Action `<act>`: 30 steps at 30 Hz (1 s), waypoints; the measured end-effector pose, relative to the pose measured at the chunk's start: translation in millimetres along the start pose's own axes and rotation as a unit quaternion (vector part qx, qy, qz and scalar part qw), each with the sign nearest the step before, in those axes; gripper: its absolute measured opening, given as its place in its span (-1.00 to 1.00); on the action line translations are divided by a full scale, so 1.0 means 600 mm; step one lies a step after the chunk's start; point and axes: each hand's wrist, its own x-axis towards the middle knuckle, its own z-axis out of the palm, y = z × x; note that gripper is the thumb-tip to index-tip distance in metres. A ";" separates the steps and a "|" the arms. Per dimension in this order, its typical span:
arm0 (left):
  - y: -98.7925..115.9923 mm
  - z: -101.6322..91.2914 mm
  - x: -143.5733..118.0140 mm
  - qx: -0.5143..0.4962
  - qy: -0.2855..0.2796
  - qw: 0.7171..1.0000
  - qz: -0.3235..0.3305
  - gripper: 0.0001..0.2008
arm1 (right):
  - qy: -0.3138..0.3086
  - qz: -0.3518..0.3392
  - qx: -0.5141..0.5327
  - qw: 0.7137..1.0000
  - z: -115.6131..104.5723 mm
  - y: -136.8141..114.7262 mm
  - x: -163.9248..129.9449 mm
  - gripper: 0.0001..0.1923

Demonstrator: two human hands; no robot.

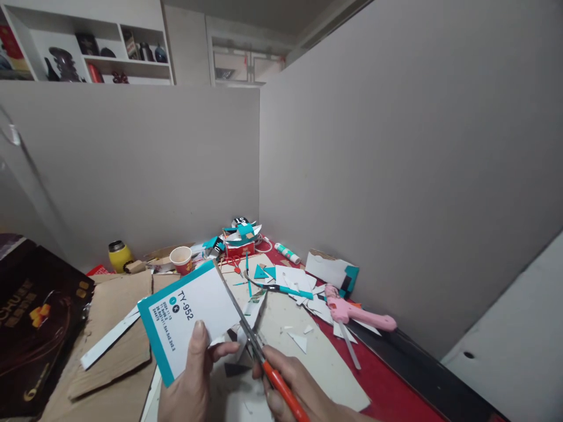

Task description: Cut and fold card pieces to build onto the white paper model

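Observation:
My left hand [196, 366] grips a piece of white card [204, 302] with a teal border and printed lettering, thumb on its face. In my right hand [292, 375] is a pair of scissors [277, 381] with orange-red handles. Their long metal blades lie along the card's right edge, pointing away from me. Whether the blades are parted there I cannot make out. Under both hands, pale board and dark scraps are partly hidden.
A pink glue gun [360, 313] lies at the right among paper offcuts [299, 343]. Behind stand a paper cup [181, 258], a yellow bottle [119, 256] and a teal-and-white paper model [241, 234]. Cardboard [114, 328] and a dark printed bag [39, 328] fill the left. Grey partitions [176, 158] rise behind.

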 end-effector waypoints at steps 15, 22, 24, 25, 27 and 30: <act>0.021 0.013 -0.008 -0.016 0.030 0.999 -0.037 -0.53 | 0.037 0.043 0.012 0.998 0.006 -0.009 -0.003 -0.61; 0.027 0.005 -0.013 0.056 0.028 0.997 -0.046 -0.63 | 0.016 0.042 -0.041 0.998 -0.008 -0.037 0.002 -0.66; 0.017 0.001 -0.015 0.084 0.014 0.996 -0.031 -0.66 | 0.016 0.030 -0.047 0.998 -0.012 -0.046 0.005 -0.65; 0.011 0.000 -0.015 0.094 0.010 0.995 -0.026 -0.67 | 0.017 0.025 -0.050 0.998 -0.013 -0.050 0.006 -0.63; 0.002 -0.002 -0.015 0.100 0.007 0.995 -0.019 -0.69 | 0.025 0.022 -0.048 0.998 -0.015 -0.052 0.008 -0.60; -0.004 -0.002 -0.014 0.096 0.005 0.995 -0.012 -0.67 | 0.017 0.028 -0.019 0.999 -0.014 -0.045 0.007 -0.60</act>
